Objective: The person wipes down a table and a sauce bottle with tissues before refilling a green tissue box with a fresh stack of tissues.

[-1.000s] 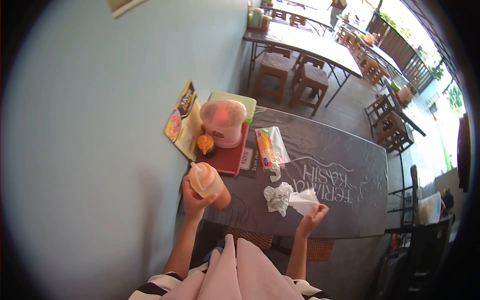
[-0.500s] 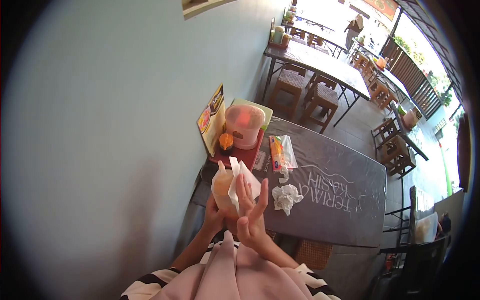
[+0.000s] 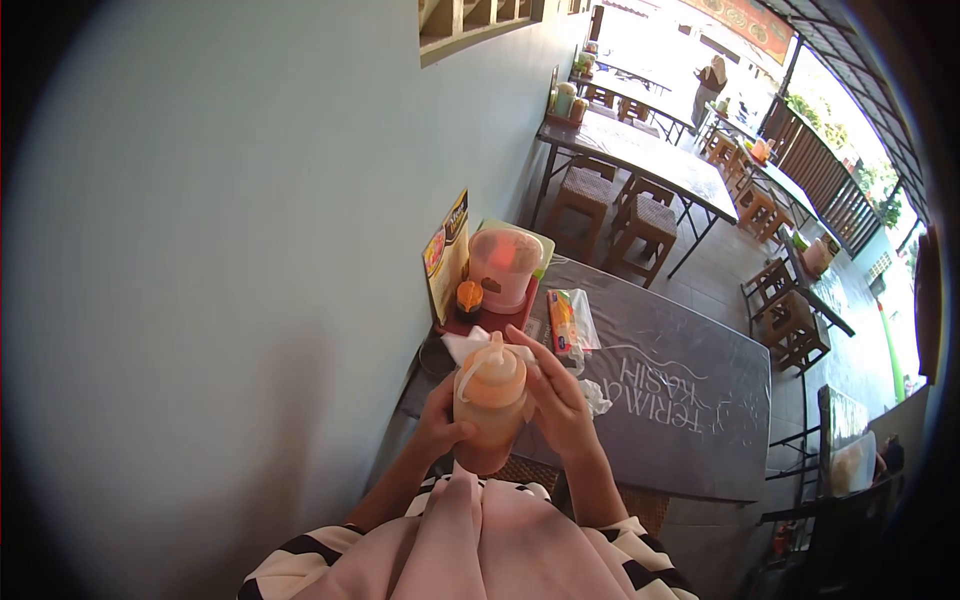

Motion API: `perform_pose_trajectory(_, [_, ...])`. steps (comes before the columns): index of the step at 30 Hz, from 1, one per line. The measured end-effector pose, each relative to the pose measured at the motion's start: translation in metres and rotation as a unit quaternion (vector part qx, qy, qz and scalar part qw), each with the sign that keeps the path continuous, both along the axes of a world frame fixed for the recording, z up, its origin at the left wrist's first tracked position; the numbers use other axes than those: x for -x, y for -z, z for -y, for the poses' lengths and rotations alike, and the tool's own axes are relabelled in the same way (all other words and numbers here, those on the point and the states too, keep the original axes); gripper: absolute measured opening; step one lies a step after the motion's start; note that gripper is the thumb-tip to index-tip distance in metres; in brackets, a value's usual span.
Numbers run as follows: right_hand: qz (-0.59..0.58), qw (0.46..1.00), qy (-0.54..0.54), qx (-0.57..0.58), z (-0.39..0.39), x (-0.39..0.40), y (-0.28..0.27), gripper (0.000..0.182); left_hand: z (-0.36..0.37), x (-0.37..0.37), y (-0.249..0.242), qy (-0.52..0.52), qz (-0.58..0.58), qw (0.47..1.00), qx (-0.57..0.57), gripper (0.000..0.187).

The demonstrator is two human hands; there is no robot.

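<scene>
A clear squeeze bottle (image 3: 490,408) with orange sauce in it and a pointed nozzle stands tilted between my hands, in front of my lap. My left hand (image 3: 438,420) is closed around its left side, thumb across the front. A white tissue (image 3: 464,346) sticks out behind the bottle's top. My right hand (image 3: 562,408) presses the tissue to the right side of the bottle, its fingers reaching up past the shoulder; part of the tissue is hidden. Just right of that hand, a crumpled tissue (image 3: 597,398) lies on the dark table (image 3: 690,350).
Against the wall, a red tray (image 3: 528,312) holds a pink lidded container (image 3: 503,272), an orange-capped bottle (image 3: 468,299) and a menu card (image 3: 446,254). A tissue pack (image 3: 563,322) lies beside it. Further off are tables, stools (image 3: 645,225) and a standing person (image 3: 710,88).
The bottle has turned so its nozzle and front show. My right hand has moved from its upper side, fingers spread, to its right side, with the tissue now behind the top.
</scene>
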State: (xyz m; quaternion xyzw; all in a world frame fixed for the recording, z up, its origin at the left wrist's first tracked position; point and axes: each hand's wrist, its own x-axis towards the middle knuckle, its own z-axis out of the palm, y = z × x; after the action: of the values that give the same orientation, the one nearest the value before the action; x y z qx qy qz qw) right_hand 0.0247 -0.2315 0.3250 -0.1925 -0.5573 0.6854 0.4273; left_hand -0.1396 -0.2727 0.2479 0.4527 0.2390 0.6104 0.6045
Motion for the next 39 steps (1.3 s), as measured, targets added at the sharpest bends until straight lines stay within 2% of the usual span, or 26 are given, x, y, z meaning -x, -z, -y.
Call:
perform_pose_trajectory(2, [0.066,0.993,0.09,-0.026,0.006,-0.003,0.004,0.044,0.0,0.004,-0.002,-0.055,-0.063,0.996,-0.015,0.086])
perform_pose_trajectory(3, [0.066,0.993,0.09,-0.028,0.006,-0.005,0.003,0.044,0.001,0.006,-0.003,-0.056,-0.063,0.996,-0.017,0.086])
perform_pose_trajectory(5, [-0.07,0.98,0.124,0.139,0.007,-0.01,-0.003,0.027,0.001,0.009,-0.004,-0.076,-0.1,0.99,-0.057,0.081])
perform_pose_trajectory(7, [-0.094,0.973,0.151,0.148,0.011,-0.004,-0.018,0.021,0.002,0.008,-0.011,-0.084,-0.12,0.987,-0.072,0.078])
perform_pose_trajectory(9, [0.017,0.98,0.197,0.03,0.015,0.001,-0.023,0.023,0.004,0.007,-0.025,-0.094,-0.14,0.982,-0.088,0.076])
perform_pose_trajectory(10, [0.069,0.969,0.222,-0.082,0.017,0.011,-0.028,0.023,0.007,0.006,-0.034,-0.104,-0.184,0.974,-0.086,0.075])
perform_pose_trajectory(11, [0.07,0.969,0.22,-0.083,0.023,0.014,-0.034,0.023,0.009,0.005,-0.038,-0.114,-0.227,0.964,-0.083,0.073])
perform_pose_trajectory(12, [0.158,0.94,0.264,-0.148,0.031,0.016,-0.041,0.021,0.009,0.005,-0.039,-0.115,-0.226,0.964,-0.082,0.073])
perform_pose_trajectory(13, [0.244,0.896,0.304,-0.21,0.036,0.017,-0.044,0.02,0.01,0.004,-0.038,-0.169,-0.266,0.942,-0.113,0.072])
perform_pose_trajectory(14, [0.266,0.88,0.312,-0.239,0.039,0.017,-0.042,0.015,0.011,0.003,-0.038,-0.222,-0.304,0.916,-0.142,0.071])
perform_pose_trajectory(15, [0.267,0.88,0.31,-0.24,0.041,0.018,-0.037,0.015,0.012,0.002,-0.038,-0.223,-0.303,0.916,-0.141,0.071])
perform_pose_trajectory(17, [0.258,0.835,0.39,-0.289,0.048,0.022,-0.028,0.013,0.017,-0.002,-0.039,-0.271,-0.33,0.89,-0.157,0.07])
perform_pose_trajectory(18, [0.258,0.836,0.388,-0.289,0.051,0.022,-0.026,0.013,0.021,-0.004,-0.038,-0.273,-0.331,0.89,-0.155,0.07])
perform_pose_trajectory(24, [0.247,0.84,0.39,-0.284,0.065,0.016,-0.021,0.013,0.033,-0.01,-0.038,-0.314,-0.335,0.878,-0.133,0.07])
perform_pose_trajectory(29, [0.246,0.891,0.309,-0.225,0.06,-0.004,-0.007,0.013,0.035,-0.006,-0.032,-0.342,-0.363,0.861,-0.1,0.07])
perform_pose_trajectory(30, [0.188,0.92,0.301,-0.169,0.046,-0.01,-0.003,0.016,0.034,-0.005,-0.031,-0.341,-0.362,0.862,-0.1,0.07])
perform_pose_trajectory(31, [0.189,0.92,0.301,-0.168,0.039,-0.014,-0.009,0.016,0.034,-0.004,-0.03,-0.358,-0.376,0.847,-0.113,0.071])
perform_pose_trajectory(33, [-0.031,0.948,0.316,0.022,0.032,-0.018,-0.027,0.017,0.036,-0.004,-0.029,-0.376,-0.39,0.831,-0.127,0.071])
perform_pose_trajectory(34, [-0.031,0.948,0.315,0.022,0.036,-0.013,-0.037,0.017,0.036,-0.005,-0.029,-0.386,-0.394,0.824,-0.129,0.071])
perform_pose_trajectory(36, [0.027,0.921,0.386,-0.04,0.049,0.003,-0.054,0.02,0.037,-0.009,-0.03,-0.395,-0.396,0.818,-0.131,0.072])
perform_pose_trajectory(37, [0.145,0.868,0.395,-0.264,0.045,0.009,-0.047,0.016,0.038,-0.012,-0.031,-0.405,-0.406,0.807,-0.143,0.072])
perform_pose_trajectory(38, [0.254,0.757,0.377,-0.47,0.042,0.014,-0.038,0.016,0.039,-0.014,-0.032,-0.414,-0.416,0.795,-0.155,0.072])
perform_pose_trajectory(39, [0.254,0.757,0.377,-0.469,0.044,0.021,-0.036,0.016,0.039,-0.016,-0.031,-0.413,-0.416,0.795,-0.154,0.072])
